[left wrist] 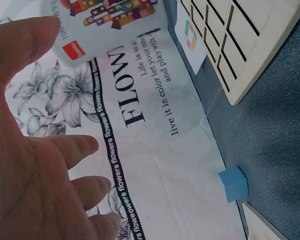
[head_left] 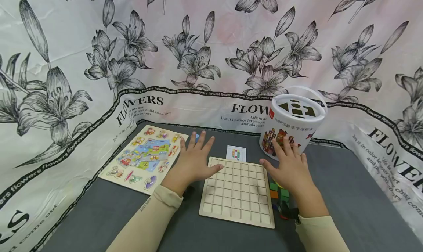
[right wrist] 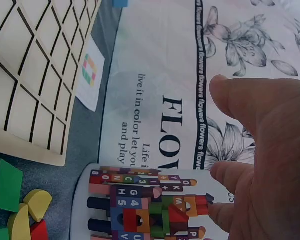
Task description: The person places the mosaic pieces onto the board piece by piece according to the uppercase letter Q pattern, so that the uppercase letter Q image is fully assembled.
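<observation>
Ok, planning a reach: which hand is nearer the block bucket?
The right hand, just in front of the block bucket; the left hand is farther left, beside the picture board.

Blue cube [head_left: 197,138]: partly hidden behind fingers of the left hand [head_left: 191,164].
Bucket [head_left: 287,125]: print partly covered by fingertips of the right hand [head_left: 292,171].
Blocks [head_left: 284,194]: below right fingers, partly hidden by the wrist.

A picture puzzle board [head_left: 133,167] lies on the grey tabletop [head_left: 337,182] before a lily-printed cloth [head_left: 205,6]
</observation>
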A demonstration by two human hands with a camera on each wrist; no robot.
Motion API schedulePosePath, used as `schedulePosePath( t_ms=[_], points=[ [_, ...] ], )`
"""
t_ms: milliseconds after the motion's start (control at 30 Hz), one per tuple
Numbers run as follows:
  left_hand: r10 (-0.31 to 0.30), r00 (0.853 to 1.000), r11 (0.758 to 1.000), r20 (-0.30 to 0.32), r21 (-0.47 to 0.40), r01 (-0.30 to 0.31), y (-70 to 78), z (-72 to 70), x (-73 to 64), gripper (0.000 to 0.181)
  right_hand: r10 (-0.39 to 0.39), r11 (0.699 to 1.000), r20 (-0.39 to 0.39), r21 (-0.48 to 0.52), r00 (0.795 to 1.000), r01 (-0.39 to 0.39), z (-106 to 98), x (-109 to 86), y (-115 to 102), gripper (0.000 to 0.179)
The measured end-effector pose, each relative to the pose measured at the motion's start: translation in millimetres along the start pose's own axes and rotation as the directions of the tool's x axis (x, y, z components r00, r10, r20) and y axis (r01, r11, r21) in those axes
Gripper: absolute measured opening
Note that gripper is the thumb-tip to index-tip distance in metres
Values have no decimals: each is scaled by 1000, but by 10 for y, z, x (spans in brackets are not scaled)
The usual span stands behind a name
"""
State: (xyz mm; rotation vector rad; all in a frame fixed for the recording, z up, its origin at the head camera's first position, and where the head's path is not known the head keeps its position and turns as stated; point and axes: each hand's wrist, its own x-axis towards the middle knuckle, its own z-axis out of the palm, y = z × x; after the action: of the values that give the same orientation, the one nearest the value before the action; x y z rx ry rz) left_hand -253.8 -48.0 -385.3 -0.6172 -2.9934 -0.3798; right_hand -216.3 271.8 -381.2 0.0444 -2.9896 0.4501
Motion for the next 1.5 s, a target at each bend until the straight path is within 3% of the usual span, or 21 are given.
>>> schedulePosePath(
  t_ms=[133,233,300,400,500,567,667,767,833,900,1000,1233,1500],
  points=[
    [1,1000,1000,26,-11,-1,9,15,15,100,3,1000,13,11,1000,-3,3,-7,25,101],
    [54,994,992,91,-117,-43,34,-28,32,94,-50,996,-22,73,998,52,-41,-10,22,92],
    [122,980,970,158,-228,-84,78,-95,32,88,-121,981,-94,143,988,134,-98,-17,-4,77],
    [219,944,936,245,-327,-132,167,-193,-14,79,-226,937,-246,211,943,279,-211,-72,-75,51],
    [225,925,955,308,-258,-146,230,-205,-131,74,-259,917,-352,203,900,343,-328,-155,-155,30],
    [190,923,975,336,-175,-137,233,-149,-227,74,-251,922,-366,192,896,337,-384,-190,-171,24],
    [149,926,988,346,-80,-130,200,-33,-342,77,-208,940,-300,203,931,275,-426,-176,-112,15],
    [172,924,985,342,-56,-162,150,106,-399,84,-138,967,-140,193,980,164,-358,-70,44,10],
    [202,910,979,361,-72,-188,126,194,-416,88,-93,981,-8,173,996,93,-248,20,181,10],
    [233,895,972,381,-93,-214,112,281,-422,90,-59,989,98,141,993,45,-110,102,313,13],
    [261,879,965,399,-122,-231,116,373,-415,89,-18,995,183,105,983,-2,74,170,457,21],
    [258,889,966,379,-79,-247,120,434,-424,91,85,994,238,40,967,-97,247,222,494,33],
    [254,884,967,393,-70,-247,146,413,-433,91,131,989,247,34,960,-144,344,218,493,25]
  ],
)
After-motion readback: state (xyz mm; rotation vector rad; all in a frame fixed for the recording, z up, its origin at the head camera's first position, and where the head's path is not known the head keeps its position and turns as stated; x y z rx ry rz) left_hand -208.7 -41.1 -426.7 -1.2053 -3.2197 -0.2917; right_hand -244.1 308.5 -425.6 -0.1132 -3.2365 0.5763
